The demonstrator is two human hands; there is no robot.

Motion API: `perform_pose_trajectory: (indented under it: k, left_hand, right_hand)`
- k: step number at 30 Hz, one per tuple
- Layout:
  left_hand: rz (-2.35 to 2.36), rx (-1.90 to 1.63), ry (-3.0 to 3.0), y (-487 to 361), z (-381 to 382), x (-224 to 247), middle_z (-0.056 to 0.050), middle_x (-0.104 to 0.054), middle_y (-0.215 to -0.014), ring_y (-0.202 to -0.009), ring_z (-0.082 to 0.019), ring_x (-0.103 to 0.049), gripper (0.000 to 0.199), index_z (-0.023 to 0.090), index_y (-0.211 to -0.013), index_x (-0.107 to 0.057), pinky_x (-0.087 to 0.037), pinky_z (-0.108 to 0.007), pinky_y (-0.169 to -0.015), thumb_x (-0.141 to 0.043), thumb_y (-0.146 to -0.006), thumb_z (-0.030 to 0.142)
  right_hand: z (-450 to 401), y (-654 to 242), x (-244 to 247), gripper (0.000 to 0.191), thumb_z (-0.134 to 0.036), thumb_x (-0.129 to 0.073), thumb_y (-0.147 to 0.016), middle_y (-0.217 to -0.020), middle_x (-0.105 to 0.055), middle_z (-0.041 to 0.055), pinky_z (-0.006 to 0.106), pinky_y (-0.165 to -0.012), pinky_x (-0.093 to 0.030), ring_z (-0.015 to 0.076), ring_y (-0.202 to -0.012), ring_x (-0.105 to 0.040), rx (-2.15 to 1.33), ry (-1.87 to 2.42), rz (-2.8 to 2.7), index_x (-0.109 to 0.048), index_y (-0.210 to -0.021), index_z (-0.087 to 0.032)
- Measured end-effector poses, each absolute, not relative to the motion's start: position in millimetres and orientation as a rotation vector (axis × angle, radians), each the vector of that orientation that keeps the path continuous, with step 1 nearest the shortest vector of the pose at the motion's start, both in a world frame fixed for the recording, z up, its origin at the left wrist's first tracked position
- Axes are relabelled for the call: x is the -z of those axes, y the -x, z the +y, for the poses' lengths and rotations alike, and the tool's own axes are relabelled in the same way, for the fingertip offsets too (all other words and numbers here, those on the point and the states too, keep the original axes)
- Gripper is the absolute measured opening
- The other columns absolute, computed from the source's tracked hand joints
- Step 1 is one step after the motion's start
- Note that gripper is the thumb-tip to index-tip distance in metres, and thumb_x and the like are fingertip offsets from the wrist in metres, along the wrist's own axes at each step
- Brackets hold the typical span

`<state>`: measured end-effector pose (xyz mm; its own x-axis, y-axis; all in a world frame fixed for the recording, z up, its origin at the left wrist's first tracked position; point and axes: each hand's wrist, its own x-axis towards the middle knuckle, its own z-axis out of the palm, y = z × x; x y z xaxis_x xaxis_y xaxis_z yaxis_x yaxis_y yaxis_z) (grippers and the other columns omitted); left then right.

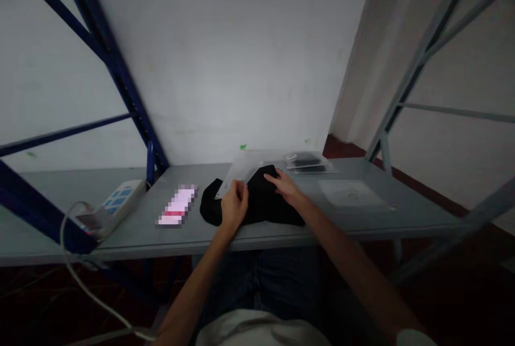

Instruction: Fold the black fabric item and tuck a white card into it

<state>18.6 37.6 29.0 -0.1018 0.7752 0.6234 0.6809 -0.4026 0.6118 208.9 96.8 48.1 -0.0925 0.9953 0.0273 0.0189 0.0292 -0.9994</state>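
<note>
A piece of black cloth [263, 206] lies bunched on the grey shelf in front of me; its exact kind I cannot make out. A clear plastic bag [242, 166] rises from it, leaning back toward the wall. My left hand [235, 205] is closed, pinching the bag's near edge between thumb and fingers above the cloth. On the right side of the cloth, my right hand [285, 184] grips a raised fold, thumb and fingers at its edge. The bag's lower part is partly hidden behind my left hand and the cloth.
Packed black items in clear bags [306, 160] lie stacked at the back. A flat clear bag [354, 194] rests at right. Left of the cloth are a phone [177, 206] and a white power strip [124, 198] with a cable. Blue rack posts [120, 75] and grey posts flank the shelf [406, 204].
</note>
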Motion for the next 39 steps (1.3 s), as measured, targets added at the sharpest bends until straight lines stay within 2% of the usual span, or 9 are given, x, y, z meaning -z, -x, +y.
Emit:
perform_pose_trajectory:
  k: [7,13,18,22,28,33,39]
  left_hand:
    - [1.555,-1.524,-2.027,-24.0,36.8,-27.8,0.001,-0.062,-0.073,-0.065,-0.018,-0.063,0.01,0.023,-0.097,-0.054,-0.044,-0.029,-0.064,-0.05,-0.1,0.032]
    - [1.541,-1.523,-2.022,-25.0,32.8,-29.6,0.002,-0.059,-0.07,-0.063,-0.017,-0.06,0.009,0.023,-0.093,-0.052,-0.041,-0.029,-0.063,-0.05,-0.099,0.03]
    - [1.539,-1.464,-2.064,-26.3,31.5,-29.4,0.004,-0.055,-0.066,-0.059,-0.017,-0.056,0.009,0.024,-0.093,-0.053,-0.038,-0.029,-0.061,-0.051,-0.098,0.032]
    - [1.524,-1.44,-2.105,-27.1,31.7,-28.1,0.005,-0.053,-0.063,-0.056,-0.017,-0.055,0.009,0.024,-0.093,-0.054,-0.037,-0.029,-0.058,-0.052,-0.097,0.032]
    - [1.564,-1.415,-2.126,-28.2,31.7,-26.9,0.005,-0.055,-0.065,-0.057,-0.016,-0.057,0.008,0.023,-0.094,-0.054,-0.037,-0.029,-0.059,-0.053,-0.096,0.03]
    - [1.567,-1.471,-2.039,-29.1,31.6,-28.8,0.007,-0.052,-0.062,-0.054,-0.016,-0.055,0.017,0.022,-0.108,-0.053,-0.035,-0.028,-0.057,-0.053,-0.095,0.031]
    - [1.508,-1.417,-2.028,-27.3,29.9,-30.9,0.007,-0.051,-0.062,-0.055,-0.016,-0.054,0.019,0.022,-0.111,-0.053,-0.034,-0.027,-0.058,-0.052,-0.093,0.029]
  right_hand:
    - [92.1,-179.0,-27.6,0.046,-0.044,-0.07,-0.087,-0.127,-0.072,0.0091,0.032,-0.084,-0.062,0.0215,-0.11,-0.071,-1.12,1.129,-1.171,-0.059,-0.127,-0.023]
    - [88.6,-181.7,-30.5,0.039,-0.037,-0.07,-0.091,-0.127,-0.07,0.0102,0.032,-0.072,-0.066,0.0236,-0.107,-0.07,-1.293,1.245,-1.31,-0.062,-0.127,-0.024]
    - [93.3,-192.3,-39.4,0.033,-0.033,-0.072,-0.09,-0.126,-0.071,0.0083,0.03,-0.069,-0.066,0.0234,-0.108,-0.068,-1.405,1.155,-1.492,-0.069,-0.121,-0.024]
    - [103.3,-193.2,-40.1,0.034,-0.036,-0.079,-0.084,-0.118,-0.073,0.0081,0.028,-0.069,-0.064,0.0216,-0.101,-0.068,-1.56,1.132,-1.496,-0.073,-0.115,-0.023]
    - [118.5,-184.1,-34.6,0.029,-0.035,-0.082,-0.081,-0.106,-0.075,0.0054,0.022,-0.069,-0.059,0.0164,-0.089,-0.068,-1.593,1.162,-1.503,-0.075,-0.106,-0.022]
    - [121.9,-184.5,-33.3,0.027,-0.036,-0.082,-0.082,-0.095,-0.074,0.0025,0.021,-0.065,-0.058,0.0148,-0.081,-0.067,-1.735,1.06,-1.544,-0.072,-0.103,-0.022]
    - [122.6,-191.0,-39.5,0.028,-0.032,-0.083,-0.079,-0.09,-0.072,0.0009,0.021,-0.062,-0.057,0.0138,-0.076,-0.067,-1.843,0.995,-1.559,-0.07,-0.101,-0.02]
